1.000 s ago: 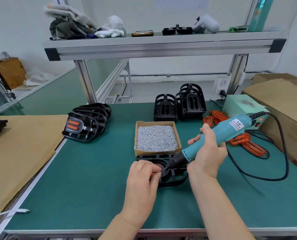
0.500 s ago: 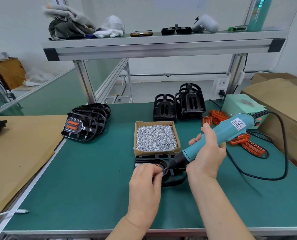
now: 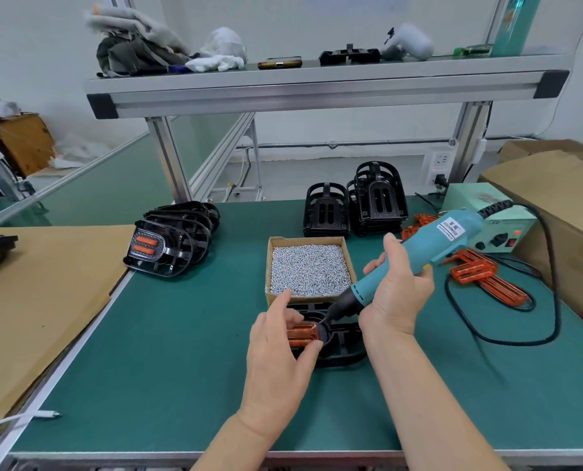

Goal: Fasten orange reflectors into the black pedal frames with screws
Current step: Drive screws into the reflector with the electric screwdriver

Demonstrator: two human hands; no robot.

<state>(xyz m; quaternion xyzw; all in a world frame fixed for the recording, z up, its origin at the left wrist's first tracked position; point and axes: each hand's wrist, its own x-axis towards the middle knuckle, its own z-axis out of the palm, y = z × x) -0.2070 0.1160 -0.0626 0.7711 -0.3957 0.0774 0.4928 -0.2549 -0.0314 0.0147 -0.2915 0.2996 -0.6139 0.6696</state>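
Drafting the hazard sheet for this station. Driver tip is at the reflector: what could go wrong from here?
1. Left hand pinches the orange reflector right beside the electric screwdriver tip; a slip could jab a finger.
2. Only that hand seats the reflector in the black pedal frame; it may shift and fasten crooked.
3. The driver's cable lies among loose reflectors; a tug by the right hand may drag them.

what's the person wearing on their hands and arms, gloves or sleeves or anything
Nothing visible. The left hand and right hand are ungloved, and no rings show. The left forearm and right forearm are uncovered to the picture's edge: no sleeves, watch or bands.
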